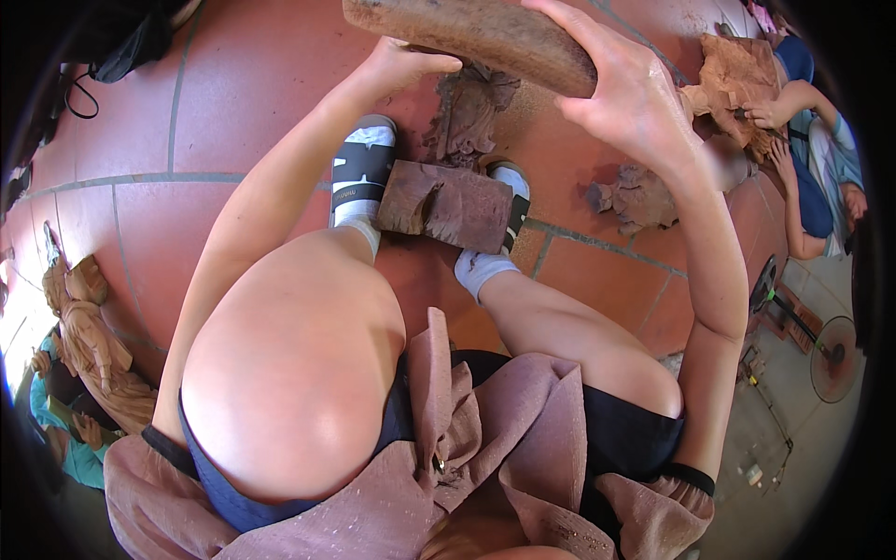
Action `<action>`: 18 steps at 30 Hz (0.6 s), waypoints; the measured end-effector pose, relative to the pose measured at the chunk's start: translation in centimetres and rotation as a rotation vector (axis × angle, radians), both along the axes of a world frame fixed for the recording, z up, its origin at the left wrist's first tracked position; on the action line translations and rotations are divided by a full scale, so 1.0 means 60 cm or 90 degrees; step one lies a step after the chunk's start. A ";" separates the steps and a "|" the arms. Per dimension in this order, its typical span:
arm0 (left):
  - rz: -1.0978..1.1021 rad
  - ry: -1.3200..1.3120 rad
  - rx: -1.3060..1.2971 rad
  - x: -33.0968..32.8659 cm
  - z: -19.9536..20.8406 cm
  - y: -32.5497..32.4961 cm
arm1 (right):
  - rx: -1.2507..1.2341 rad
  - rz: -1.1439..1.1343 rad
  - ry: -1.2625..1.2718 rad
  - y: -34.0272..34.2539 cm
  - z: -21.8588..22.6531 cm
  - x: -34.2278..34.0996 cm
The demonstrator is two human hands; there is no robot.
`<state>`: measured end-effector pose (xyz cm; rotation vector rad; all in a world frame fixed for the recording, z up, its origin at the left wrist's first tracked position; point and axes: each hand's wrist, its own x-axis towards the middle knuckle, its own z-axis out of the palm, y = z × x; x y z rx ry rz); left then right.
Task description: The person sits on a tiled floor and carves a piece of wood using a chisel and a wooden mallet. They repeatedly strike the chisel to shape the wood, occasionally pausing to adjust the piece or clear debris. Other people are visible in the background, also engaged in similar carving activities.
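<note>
A thick, rounded brown piece of wood (485, 37) is held up at the top of the view, its upper side cut off by the frame edge. My left hand (403, 69) is at its left underside, with the thumb along the lower edge and the other fingers mostly hidden. Around the right end curls my right hand (627, 89), fingers above and thumb below. Beneath, a rough reddish-brown wood block (446, 207) sits between my sandalled feet, overlapping them. Just beyond it a carved wooden piece (469, 117) lies on the tiles, partly covered by the held wood.
A jagged wood chunk (637, 201) lies on the red tiled floor to the right. A co-worker (817, 159) handles a large carving (737, 82) at far right. A standing fan (832, 359) is below. At left, a tall carved statue (93, 341) leans beside another person (79, 439).
</note>
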<state>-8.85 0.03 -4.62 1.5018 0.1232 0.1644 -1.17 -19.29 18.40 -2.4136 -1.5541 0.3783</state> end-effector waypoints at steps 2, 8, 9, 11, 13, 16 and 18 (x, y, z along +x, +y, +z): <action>-0.016 0.049 -0.098 -0.020 0.020 -0.001 | 0.000 -0.012 0.009 -0.003 -0.005 0.007; -0.041 -0.021 0.052 0.003 0.042 -0.007 | 0.120 -0.032 -0.071 0.008 0.010 -0.006; -0.063 -0.012 0.064 0.003 0.046 -0.005 | 0.154 -0.029 -0.094 0.002 0.001 0.001; -0.119 -0.040 0.077 0.041 0.061 -0.016 | 0.088 -0.084 -0.110 -0.031 -0.008 0.022; -0.076 0.014 0.022 0.043 0.038 -0.012 | 0.010 -0.007 -0.155 -0.031 0.001 0.033; 0.021 -0.053 -0.041 0.008 -0.017 -0.010 | -0.077 0.015 -0.179 -0.012 -0.017 0.042; 0.002 0.004 0.050 0.021 0.002 -0.005 | -0.023 -0.001 -0.134 -0.009 -0.002 0.044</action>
